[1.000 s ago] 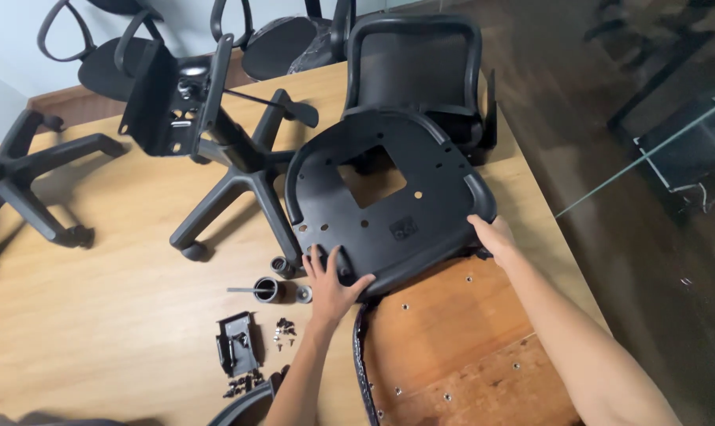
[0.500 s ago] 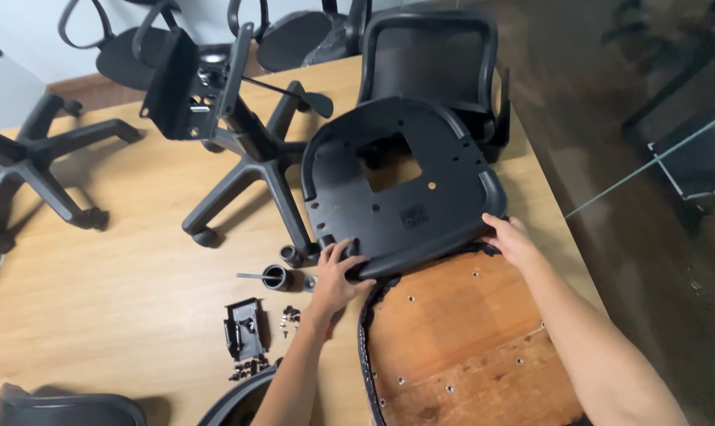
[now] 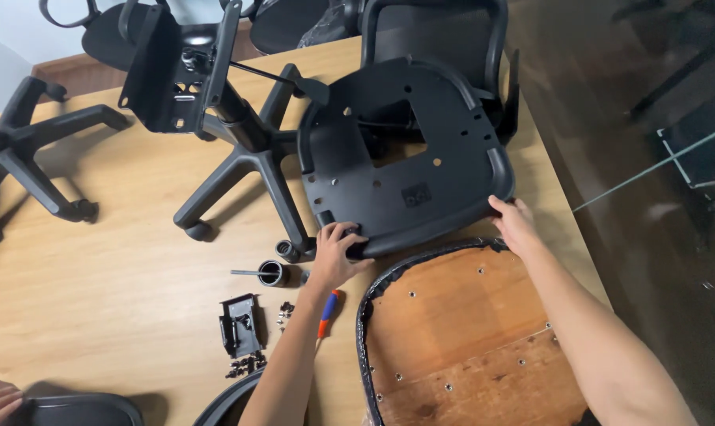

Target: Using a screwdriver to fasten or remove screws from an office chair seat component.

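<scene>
Hands, left (image 3: 335,251) and right (image 3: 515,222), apparently both gripping black seat shell (image 3: 405,158) edge.

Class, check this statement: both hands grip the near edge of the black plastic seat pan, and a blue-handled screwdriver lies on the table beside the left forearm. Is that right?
Not quite. In the head view the screwdriver has an orange handle with a blue band, not a blue handle. The rest holds: the left hand and right hand grip the near edge of the black seat pan.

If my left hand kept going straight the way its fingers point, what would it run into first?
The left hand already grips the near edge of the black plastic seat pan, fingers pointing up and away. Going on, it would press into that pan; beyond it probably the chair base, though depth is unclear.
</scene>
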